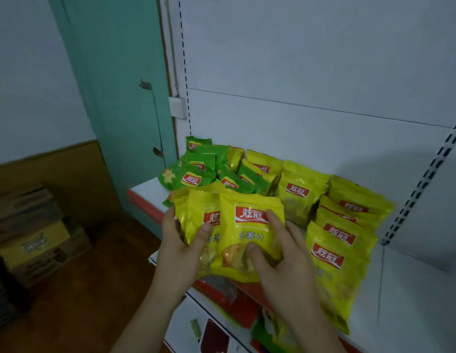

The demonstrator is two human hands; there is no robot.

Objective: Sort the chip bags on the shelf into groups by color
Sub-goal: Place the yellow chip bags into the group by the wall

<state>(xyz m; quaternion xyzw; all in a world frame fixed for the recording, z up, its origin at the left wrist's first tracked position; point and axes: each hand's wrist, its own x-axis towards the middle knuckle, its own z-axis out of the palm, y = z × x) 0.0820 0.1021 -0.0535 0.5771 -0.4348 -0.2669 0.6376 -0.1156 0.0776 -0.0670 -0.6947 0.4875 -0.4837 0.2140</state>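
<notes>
mid-sort, two hands carry yellow chip bags at the shelf front.

leftmost lies the green chip bag pile [196, 171] at the back of the shelf [145, 189]; the left hand [178, 248] grips a few yellow bags [196, 215] by their side edge, the right hand [277, 250] pinches the front yellow bag [250, 235] with curled fingers; the yellow group [344, 225] stands right. likely light, puffy, slick, crushable: hold the seams.

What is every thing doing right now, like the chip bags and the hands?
Left hand: grips yellow bags.
Right hand: grips front yellow bag.
Held yellow bags: bunched together, above shelf edge.
Green bags: piled at shelf's left.
Yellow bags on shelf: leaning in rows, right.
</notes>
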